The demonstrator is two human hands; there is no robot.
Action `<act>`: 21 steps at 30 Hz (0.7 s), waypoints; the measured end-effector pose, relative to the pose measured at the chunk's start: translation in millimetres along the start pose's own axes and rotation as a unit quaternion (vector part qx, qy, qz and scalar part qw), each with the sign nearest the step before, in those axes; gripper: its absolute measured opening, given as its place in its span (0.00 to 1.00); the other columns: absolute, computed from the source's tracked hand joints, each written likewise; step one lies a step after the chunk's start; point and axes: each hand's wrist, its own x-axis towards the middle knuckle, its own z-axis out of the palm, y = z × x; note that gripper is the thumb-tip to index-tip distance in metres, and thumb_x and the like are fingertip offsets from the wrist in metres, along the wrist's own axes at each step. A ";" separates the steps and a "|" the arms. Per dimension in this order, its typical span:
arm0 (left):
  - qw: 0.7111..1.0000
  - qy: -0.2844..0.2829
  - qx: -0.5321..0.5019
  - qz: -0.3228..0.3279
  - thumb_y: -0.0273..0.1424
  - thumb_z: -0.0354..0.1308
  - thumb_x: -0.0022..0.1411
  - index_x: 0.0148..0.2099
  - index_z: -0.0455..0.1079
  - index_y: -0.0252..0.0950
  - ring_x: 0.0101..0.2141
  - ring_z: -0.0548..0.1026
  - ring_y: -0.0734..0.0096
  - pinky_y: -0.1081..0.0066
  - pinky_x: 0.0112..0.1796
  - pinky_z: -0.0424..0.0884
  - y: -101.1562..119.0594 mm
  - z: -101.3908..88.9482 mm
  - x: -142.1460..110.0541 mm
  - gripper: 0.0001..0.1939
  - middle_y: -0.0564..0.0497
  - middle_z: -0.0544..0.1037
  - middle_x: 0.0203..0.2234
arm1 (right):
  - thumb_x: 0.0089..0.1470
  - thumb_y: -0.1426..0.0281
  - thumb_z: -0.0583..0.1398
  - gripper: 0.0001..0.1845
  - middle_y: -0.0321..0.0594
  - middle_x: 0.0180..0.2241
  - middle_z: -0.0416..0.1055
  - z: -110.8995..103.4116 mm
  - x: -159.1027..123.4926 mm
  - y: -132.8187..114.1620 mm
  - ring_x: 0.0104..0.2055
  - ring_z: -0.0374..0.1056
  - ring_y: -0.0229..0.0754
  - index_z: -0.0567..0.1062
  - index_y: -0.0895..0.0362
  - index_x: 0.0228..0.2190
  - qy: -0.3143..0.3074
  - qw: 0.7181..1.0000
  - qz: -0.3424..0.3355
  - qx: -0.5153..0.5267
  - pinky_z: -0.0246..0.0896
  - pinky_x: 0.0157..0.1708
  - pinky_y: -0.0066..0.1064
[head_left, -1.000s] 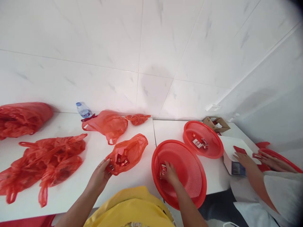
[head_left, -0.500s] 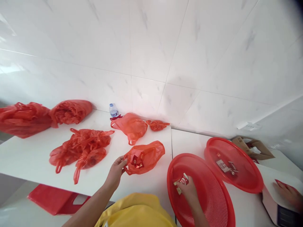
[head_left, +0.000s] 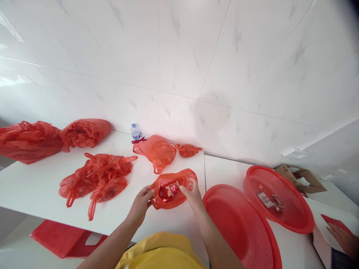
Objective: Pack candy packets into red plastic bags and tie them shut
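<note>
My left hand (head_left: 142, 204) pinches the near left edge of a thin red plastic bag (head_left: 183, 174), which lies with its mouth spread on the white table. Inside the bag are several small red and cream wrapped snack packets (head_left: 169, 189). My right hand (head_left: 193, 196) is at the bag's right side, thumb and fingers apart, the thumb tip beside the packets. Close to my right forearm stands a large red mesh basket (head_left: 228, 213), partly hidden by the arm.
A second red basket (head_left: 301, 213) holds a few packets, near a cardboard box (head_left: 314, 183). Knotted red bags (head_left: 98, 175) lie left; a flat red bag (head_left: 159, 149) and water bottle (head_left: 136, 132) stand by the wall. At right, another person's hand (head_left: 343, 237) rests on a white scale.
My right hand has moved from the large basket, where it held packets, left to the bag. More packets now lie in the bag. The view has swung, showing more on the left.
</note>
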 end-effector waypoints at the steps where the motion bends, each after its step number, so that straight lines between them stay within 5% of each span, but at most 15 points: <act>1: 1.000 0.000 -0.004 0.001 0.39 0.63 0.51 0.39 0.71 0.37 0.27 0.71 0.74 0.73 0.32 0.67 1.5 -1.0 -0.4 0.15 0.56 0.74 0.25 | 0.40 0.57 0.64 0.37 0.47 0.56 0.62 -2.7 6.6 3.4 0.58 0.59 0.49 0.63 0.54 0.51 0.019 0.999 -0.011 -0.032 0.60 0.49 0.32; 8: 1.000 -0.004 -0.012 0.005 0.39 0.64 0.51 0.42 0.71 0.36 0.28 0.71 0.73 0.71 0.33 0.68 8.8 -4.7 0.0 0.17 0.52 0.76 0.29 | 0.42 0.57 0.59 0.41 0.51 0.61 0.54 -26.9 64.8 16.6 0.62 0.51 0.53 0.58 0.57 0.57 0.083 0.990 -0.019 -0.115 0.53 0.54 0.36; 11: 1.000 -0.017 -0.011 0.007 0.38 0.63 0.52 0.43 0.71 0.37 0.28 0.71 0.74 0.71 0.34 0.68 14.4 -2.0 2.8 0.17 0.52 0.75 0.29 | 0.41 0.57 0.60 0.42 0.52 0.58 0.58 -25.1 75.6 19.9 0.59 0.56 0.53 0.58 0.57 0.57 0.068 0.993 0.001 -0.093 0.56 0.51 0.37; 15: 0.998 -0.044 -0.018 0.035 0.36 0.63 0.52 0.45 0.72 0.36 0.28 0.70 0.74 0.71 0.34 0.68 35.7 3.4 4.7 0.18 0.50 0.76 0.33 | 0.40 0.58 0.61 0.29 0.48 0.39 0.73 -28.5 66.8 14.0 0.41 0.70 0.49 0.69 0.59 0.43 -0.011 0.999 0.022 -0.027 0.63 0.38 0.36; 21: 0.994 -0.027 -0.013 0.108 0.33 0.65 0.51 0.44 0.74 0.37 0.25 0.67 0.77 0.74 0.32 0.67 78.5 7.6 -0.4 0.17 0.56 0.73 0.25 | 0.42 0.55 0.64 0.17 0.32 0.26 0.69 -67.1 28.7 -15.0 0.30 0.65 0.38 0.68 0.54 0.26 -0.065 0.996 -0.025 0.057 0.59 0.34 0.30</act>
